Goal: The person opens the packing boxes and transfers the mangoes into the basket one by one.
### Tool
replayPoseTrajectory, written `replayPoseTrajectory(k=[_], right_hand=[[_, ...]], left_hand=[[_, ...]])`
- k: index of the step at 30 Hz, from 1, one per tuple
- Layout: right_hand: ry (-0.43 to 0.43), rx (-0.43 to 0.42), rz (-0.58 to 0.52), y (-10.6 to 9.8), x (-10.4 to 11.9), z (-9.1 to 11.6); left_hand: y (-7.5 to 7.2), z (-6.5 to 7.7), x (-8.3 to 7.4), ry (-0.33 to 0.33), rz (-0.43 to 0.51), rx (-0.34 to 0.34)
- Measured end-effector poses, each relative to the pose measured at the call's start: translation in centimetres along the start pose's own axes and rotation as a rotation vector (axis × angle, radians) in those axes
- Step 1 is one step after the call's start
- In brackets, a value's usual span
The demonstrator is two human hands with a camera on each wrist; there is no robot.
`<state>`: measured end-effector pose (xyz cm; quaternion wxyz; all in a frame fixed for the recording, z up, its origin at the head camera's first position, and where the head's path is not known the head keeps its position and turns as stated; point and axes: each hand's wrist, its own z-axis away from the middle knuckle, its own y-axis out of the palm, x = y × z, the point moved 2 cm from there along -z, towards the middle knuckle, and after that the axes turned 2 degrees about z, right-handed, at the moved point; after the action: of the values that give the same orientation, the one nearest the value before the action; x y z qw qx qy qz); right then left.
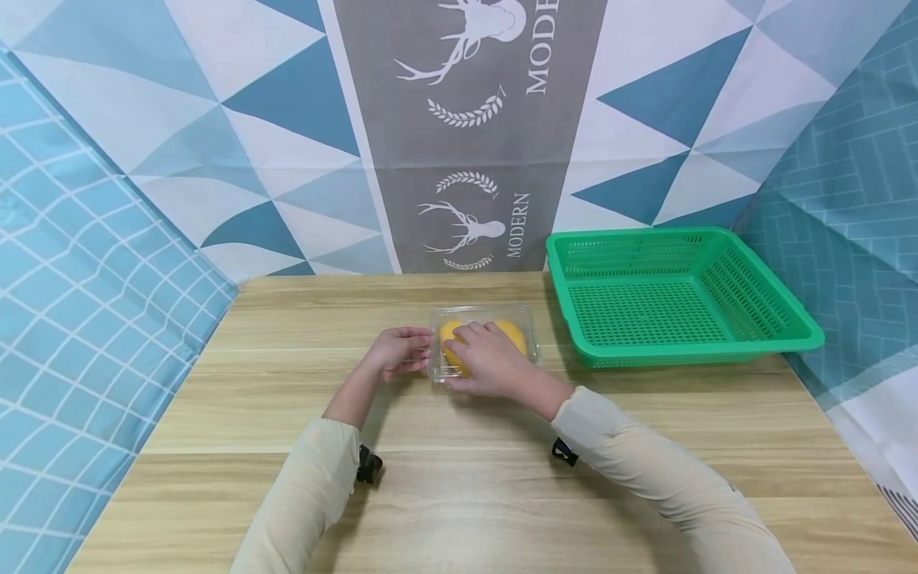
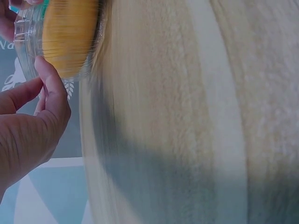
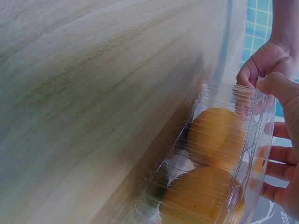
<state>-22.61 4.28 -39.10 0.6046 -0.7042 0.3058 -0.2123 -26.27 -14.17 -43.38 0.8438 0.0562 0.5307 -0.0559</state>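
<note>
A clear plastic clamshell box sits on the wooden table with yellow-orange round fruits inside. Two of the fruits show through its ribbed wall in the right wrist view. At the box's left end, my left hand pinches the rim between thumb and fingertips; the left wrist view shows the thumb and index finger at the plastic edge. My right hand reaches over the box from the near side and grips it, thumb at the near left corner and fingers spread across the lid. It hides part of the fruits.
A green plastic basket stands at the back right of the wooden table, right of the box. Behind the table hangs a patterned cloth, with blue cloths at both sides. A small black device is on the left wrist.
</note>
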Motion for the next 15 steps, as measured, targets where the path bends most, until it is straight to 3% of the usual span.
replayPoseTrajectory(k=[15], right_hand=[[-0.082,-0.11,0.114,0.25,0.44,-0.35]], left_hand=[[0.07,0.27,-0.28,-0.005,-0.006,-0.002]])
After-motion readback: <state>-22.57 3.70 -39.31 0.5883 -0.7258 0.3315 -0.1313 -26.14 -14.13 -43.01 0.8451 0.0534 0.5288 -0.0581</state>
